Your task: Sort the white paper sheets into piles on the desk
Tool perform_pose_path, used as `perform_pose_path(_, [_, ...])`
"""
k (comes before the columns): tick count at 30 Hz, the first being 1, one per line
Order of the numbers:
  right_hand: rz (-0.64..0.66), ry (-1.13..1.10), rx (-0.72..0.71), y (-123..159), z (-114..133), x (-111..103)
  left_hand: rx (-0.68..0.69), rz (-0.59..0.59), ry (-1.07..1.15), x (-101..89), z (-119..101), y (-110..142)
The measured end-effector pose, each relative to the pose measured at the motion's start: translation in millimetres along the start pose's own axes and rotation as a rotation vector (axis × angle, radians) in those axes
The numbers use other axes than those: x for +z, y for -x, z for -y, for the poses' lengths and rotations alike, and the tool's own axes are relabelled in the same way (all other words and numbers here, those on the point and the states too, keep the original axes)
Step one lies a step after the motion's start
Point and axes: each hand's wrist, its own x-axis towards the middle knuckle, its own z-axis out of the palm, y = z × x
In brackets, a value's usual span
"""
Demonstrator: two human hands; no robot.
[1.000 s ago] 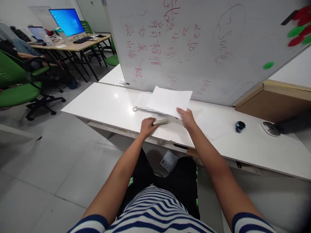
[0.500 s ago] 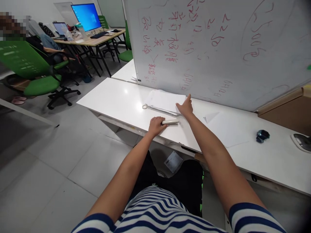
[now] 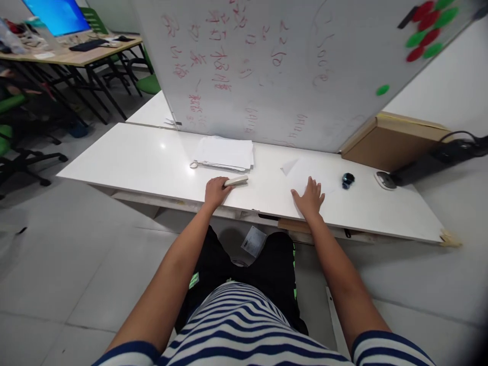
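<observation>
My left hand is closed around the rear end of a pale stapler, which rests on or just over the white table near its front edge. Further right, my right hand has its fingers spread over white paper sheets with a folded corner; whether it touches them I cannot tell. Behind the stapler lies a stack of white paper, with a small ring-shaped object at its left front corner.
A whiteboard with red writing stands along the back of the white table. To the right are a small dark shiny object, a cardboard box and a dark stand with a round base. Desks and green chairs stand at the left.
My right hand has moved right, from the paper stack to the loose sheets, with its fingers spread. My left hand keeps hold of the stapler. The view has turned to the right.
</observation>
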Motion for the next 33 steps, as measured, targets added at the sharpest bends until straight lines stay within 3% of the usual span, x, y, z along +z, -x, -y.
perform_pose_path(5, [-0.022, -0.098, 0.065, 4, -20, 0, 0.015, -0.021, 0.017, 2.0, 2, 0])
perform_pose_path(21, [-0.129, -0.004, -0.001, 10, -14, -1, 0.007, 0.0, -0.002, 0.5, 0, 3])
perform_pose_path(29, [-0.137, 0.198, -0.091, 10, -12, 6, 0.009, -0.005, -0.017, 3.5, 3, 2])
perform_pose_path(33, [-0.223, 0.214, -0.07, 12, -14, 11, 0.013, -0.009, -0.015, 4.3, 4, 3])
